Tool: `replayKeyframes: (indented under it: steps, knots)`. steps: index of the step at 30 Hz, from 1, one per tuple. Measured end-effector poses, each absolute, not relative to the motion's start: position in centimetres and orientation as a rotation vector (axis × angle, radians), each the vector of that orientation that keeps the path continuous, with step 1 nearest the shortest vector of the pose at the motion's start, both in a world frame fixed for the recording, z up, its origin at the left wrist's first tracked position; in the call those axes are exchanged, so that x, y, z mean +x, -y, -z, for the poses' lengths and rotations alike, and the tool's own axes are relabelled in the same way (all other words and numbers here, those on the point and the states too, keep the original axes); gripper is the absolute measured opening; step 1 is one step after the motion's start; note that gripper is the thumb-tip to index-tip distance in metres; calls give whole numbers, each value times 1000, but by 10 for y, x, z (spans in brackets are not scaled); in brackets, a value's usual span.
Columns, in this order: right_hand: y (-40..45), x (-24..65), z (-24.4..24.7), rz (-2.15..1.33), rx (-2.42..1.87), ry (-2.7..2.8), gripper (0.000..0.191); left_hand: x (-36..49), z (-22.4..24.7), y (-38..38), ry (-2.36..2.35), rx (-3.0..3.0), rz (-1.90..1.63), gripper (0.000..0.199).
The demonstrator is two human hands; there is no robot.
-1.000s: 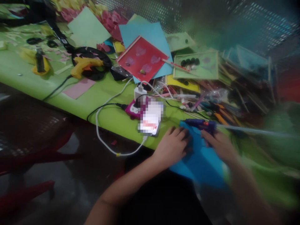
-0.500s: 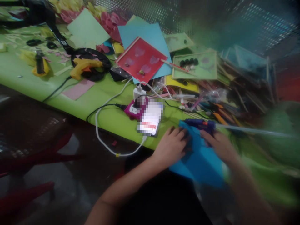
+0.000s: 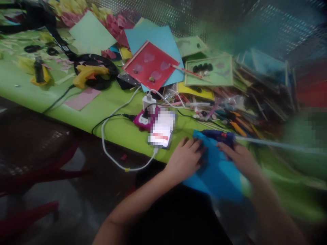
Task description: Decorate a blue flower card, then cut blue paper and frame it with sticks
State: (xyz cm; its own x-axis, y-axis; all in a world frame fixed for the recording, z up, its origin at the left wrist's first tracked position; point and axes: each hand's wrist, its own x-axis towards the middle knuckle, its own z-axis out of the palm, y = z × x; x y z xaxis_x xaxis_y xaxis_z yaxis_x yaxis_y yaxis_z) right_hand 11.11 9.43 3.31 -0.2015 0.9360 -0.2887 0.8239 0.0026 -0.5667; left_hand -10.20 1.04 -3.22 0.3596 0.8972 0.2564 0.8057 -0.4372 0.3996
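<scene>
A blue sheet of paper (image 3: 217,180) lies at the table's front edge, partly over my lap. Across its left part rests my left hand (image 3: 185,158), palm down, with bent fingers slightly apart; shadow obscures the fingertips. My right hand (image 3: 241,158) is wrapped round the handle of a dark blue glue gun (image 3: 221,136). The nozzle points left, over the sheet's far corner. A long translucent glue stick (image 3: 268,141) juts out of the gun's back to the right. Left of my left hand is a lit phone (image 3: 162,131), its screen blurred.
A magenta power strip (image 3: 143,119) with a white charger (image 3: 149,102) sits behind the phone. A white cable (image 3: 103,141) loops over the table's front edge. Farther off are a yellow glue gun (image 3: 89,75), a red card (image 3: 150,64), a framed green card (image 3: 209,71) and pliers (image 3: 237,127).
The whole view has shifted slightly, with the table items a little farther left. Both hands keep nearly the same pose on the sheet and the glue gun.
</scene>
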Motion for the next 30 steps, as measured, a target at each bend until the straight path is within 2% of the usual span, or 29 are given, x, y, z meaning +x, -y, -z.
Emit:
replayKeyframes:
  steps: [11, 21, 30]
  knots:
    - [-95, 116, -31, -981, -1867, 2108, 63, -102, 32, -10, -1538, 2423, -645, 49]
    - [-94, 117, -34, -870, -1896, 2147, 59, -102, 33, -10, -1538, 2424, -629, 49]
    - [-95, 108, -36, -913, -1879, 2157, 52, -102, 33, -10, -1535, 2421, -649, 49]
